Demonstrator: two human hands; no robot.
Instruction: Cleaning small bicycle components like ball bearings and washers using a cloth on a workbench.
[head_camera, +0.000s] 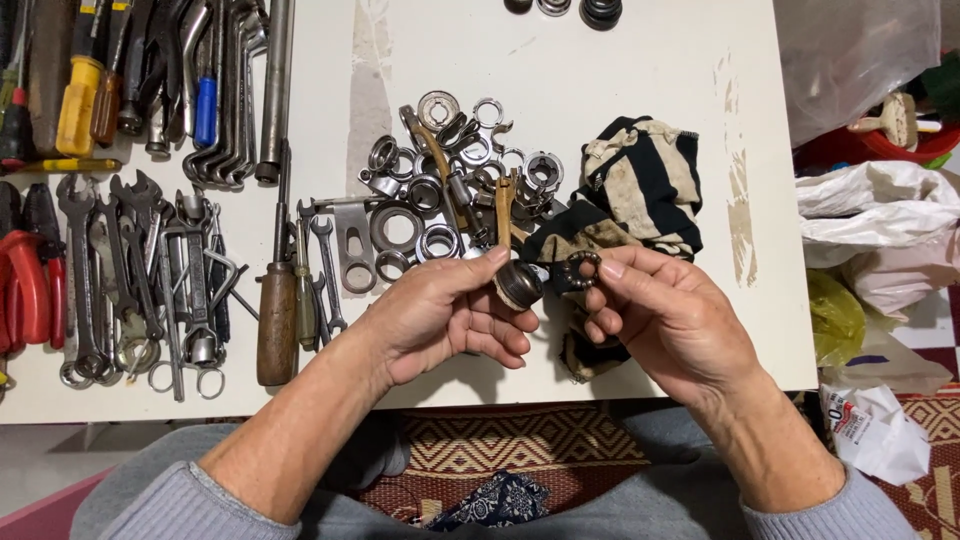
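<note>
Pinching a small dark metal cup (519, 286) between thumb and fingers, the left hand (440, 318) holds it above the near edge of the white counter (640, 60). The right hand (672, 318) has its grip closed on a ring of bearing balls (579, 270), held just beside the cup. Behind both lie a striped rag (640, 185) and a heap of metal rings and nuts (440, 190). Spanners (120, 270) are laid out to the left.
</note>
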